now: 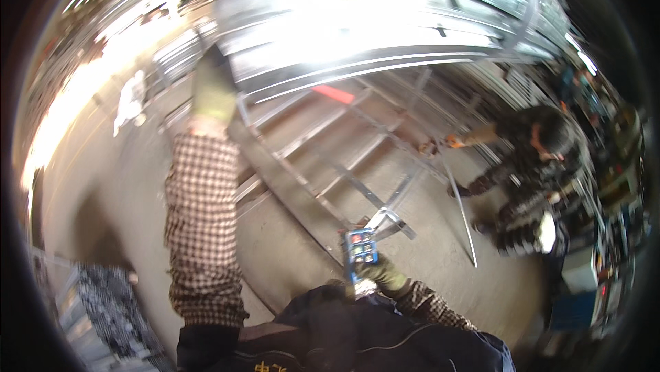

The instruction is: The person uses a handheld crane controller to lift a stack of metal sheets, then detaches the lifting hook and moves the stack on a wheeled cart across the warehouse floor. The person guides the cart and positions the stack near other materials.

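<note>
My right hand [385, 274], in a yellow-green glove, is closed around a blue handheld remote control [362, 252] with several coloured buttons, close to my body. My left arm, in a checked sleeve, stretches far forward. At its end my gloved left hand [214, 90] is against or close to the left edge of a large shiny metal structure [302, 15]. Motion smears its fingers, and whether they grip the edge I cannot tell. Below and beyond the remote lies a framework of crossed metal bars [350, 179].
A red strip [333, 94] shows beneath the structure. To the right a person in dark clothes [543, 138] bends beside the bars, one orange-gloved hand near a long thin rod [462, 214]. Bundled metal pieces [113, 303] lie at lower left. A blue box [574, 310] stands at lower right.
</note>
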The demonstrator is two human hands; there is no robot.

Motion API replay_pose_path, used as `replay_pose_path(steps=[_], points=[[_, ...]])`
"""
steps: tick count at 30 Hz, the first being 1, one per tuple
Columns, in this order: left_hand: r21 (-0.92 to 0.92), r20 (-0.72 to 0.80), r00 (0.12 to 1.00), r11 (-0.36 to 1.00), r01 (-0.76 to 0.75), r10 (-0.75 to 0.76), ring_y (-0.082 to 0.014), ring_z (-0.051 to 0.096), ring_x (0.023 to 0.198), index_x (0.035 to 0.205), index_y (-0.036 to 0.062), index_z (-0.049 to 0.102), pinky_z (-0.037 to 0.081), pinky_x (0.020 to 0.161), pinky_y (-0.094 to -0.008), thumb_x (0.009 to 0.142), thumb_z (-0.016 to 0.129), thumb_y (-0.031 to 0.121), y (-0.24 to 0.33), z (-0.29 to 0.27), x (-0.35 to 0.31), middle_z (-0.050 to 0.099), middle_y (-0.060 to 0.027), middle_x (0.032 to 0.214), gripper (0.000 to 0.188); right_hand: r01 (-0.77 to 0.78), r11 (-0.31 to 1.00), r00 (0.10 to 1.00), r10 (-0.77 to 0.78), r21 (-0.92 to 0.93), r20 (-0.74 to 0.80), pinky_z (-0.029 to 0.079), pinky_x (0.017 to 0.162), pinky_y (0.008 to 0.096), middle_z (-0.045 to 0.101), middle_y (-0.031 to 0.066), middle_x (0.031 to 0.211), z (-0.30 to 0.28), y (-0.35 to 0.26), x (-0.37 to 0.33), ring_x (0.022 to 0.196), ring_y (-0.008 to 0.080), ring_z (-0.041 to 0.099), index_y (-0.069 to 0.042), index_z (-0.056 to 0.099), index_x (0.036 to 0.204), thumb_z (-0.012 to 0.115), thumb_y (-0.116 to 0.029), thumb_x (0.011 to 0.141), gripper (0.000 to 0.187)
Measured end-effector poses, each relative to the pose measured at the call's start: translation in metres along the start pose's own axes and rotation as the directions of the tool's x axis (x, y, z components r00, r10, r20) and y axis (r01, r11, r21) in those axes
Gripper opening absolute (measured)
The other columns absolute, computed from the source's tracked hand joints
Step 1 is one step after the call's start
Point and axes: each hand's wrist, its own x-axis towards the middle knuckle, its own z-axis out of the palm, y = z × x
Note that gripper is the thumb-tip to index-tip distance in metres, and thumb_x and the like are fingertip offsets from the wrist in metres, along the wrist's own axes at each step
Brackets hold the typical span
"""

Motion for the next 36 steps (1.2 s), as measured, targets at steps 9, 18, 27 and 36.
replay_pose_path(steps=[9, 18, 27, 36], points=[[-0.204, -0.022, 0.984, 0.965, 0.167, -0.175, -0.0187, 0.07, 0.081, 0.111, 0.0009, 0.074, 0.057, 0.075, -0.0347, 0.093, 0.077, 0.023, 0.023, -0.029, -0.008, 0.076, -0.0099, 0.094, 0.029, -0.214, 0.972, 0.942, 0.23, -0.093, 0.246, 0.061, 0.084, 0.0402, 0.068, 0.0097, 0.11, 0.024, -0.039, 0.014, 0.094, 0.0249, 0.07, -0.002, 0.055, 0.136, 0.084, -0.032, 0.087, 0.065], [0.255, 0.089, 0.964, 0.941, 0.223, -0.252, -0.0215, 0.071, 0.103, 0.119, 0.0093, 0.073, 0.057, 0.089, -0.0356, 0.101, 0.053, 0.03, 0.029, -0.126, -0.076, 0.074, -0.0114, 0.111, 0.034, -0.337, 0.772, 0.822, 0.52, -0.539, 0.23, 0.057, 0.091, 0.04, 0.07, 0.0104, 0.116, 0.111, 0.027, 0.076, 0.101, 0.0226, 0.068, -0.005, 0.047, 0.146, 0.062, -0.028, 0.098, 0.055], [0.176, -0.099, 0.912, 0.895, 0.411, -0.399, -0.0252, 0.073, 0.098, 0.112, 0.0097, 0.076, 0.058, 0.086, -0.0382, 0.097, 0.058, 0.03, 0.13, -0.252, -0.185, 0.076, -0.0134, 0.106, 0.031, -0.307, 0.491, 0.66, 0.727, -0.815, 0.189, 0.049, 0.101, 0.0403, 0.056, 0.011, 0.133, 0.214, 0.077, 0.131, 0.118, 0.0228, 0.057, -0.006, 0.038, 0.152, 0.055, -0.031, 0.103, 0.058], [0.258, -0.295, 0.896, 0.876, 0.408, -0.331, -0.0307, 0.074, 0.09, 0.103, 0.0078, 0.079, 0.058, 0.081, -0.0422, 0.091, 0.065, 0.03, 0.237, -0.387, -0.221, 0.077, -0.017, 0.097, 0.029, 0.353, 0.246, 0.414, 0.824, -0.903, 0.386, 0.041, 0.112, 0.0406, 0.042, 0.0117, 0.15, 0.362, 0.217, 0.175, 0.134, 0.023, 0.045, -0.007, 0.029, 0.158, 0.049, -0.034, 0.107, 0.061]])
